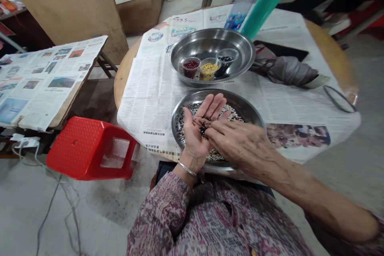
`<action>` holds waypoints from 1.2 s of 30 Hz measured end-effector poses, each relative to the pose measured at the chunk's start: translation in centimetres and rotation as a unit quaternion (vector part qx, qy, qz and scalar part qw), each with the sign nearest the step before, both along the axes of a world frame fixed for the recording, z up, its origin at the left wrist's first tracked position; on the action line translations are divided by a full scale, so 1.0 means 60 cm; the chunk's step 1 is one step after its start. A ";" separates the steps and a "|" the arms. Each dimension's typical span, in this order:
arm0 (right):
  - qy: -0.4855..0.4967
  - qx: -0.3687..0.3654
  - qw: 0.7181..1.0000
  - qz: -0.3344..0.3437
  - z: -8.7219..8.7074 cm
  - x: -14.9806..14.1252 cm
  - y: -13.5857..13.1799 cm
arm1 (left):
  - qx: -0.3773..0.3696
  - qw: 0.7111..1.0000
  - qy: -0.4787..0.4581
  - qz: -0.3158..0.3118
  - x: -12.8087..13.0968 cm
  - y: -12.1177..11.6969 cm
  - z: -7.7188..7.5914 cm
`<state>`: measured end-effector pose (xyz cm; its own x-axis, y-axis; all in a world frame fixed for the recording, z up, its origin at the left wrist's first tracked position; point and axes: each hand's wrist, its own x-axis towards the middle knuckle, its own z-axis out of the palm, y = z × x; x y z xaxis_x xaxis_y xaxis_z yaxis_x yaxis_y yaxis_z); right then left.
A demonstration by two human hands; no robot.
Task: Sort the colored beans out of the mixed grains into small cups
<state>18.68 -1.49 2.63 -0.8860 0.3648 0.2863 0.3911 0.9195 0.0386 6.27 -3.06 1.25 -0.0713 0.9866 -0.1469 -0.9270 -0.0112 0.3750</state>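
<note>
My left hand (196,136) lies palm up over the near steel basin (258,122), its fingers stretched out and a little pile of small black beans (204,127) in the palm. From the right, my right hand (229,138) reaches across with bent, closed fingers at those beans; its fingertips are partly hidden. White grains mixed with dark, yellow and red ones (234,114) cover the floor of this basin. Behind it, a second steel basin (177,70) holds clear plastic cups of red beans (191,68), yellow grains (208,70) and black beans (227,59).
Newspaper (144,92) covers the round table. A blue-capped bottle (243,2), a tall green bottle (270,2) and a folded grey umbrella (291,70) stand or lie beyond the basins. A red stool (90,148) and a papered side table (45,84) are at left.
</note>
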 end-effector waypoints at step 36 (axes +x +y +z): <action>0.033 0.011 0.999 0.020 0.011 -0.022 0.004 | -0.049 0.998 0.014 0.019 -0.002 0.001 0.011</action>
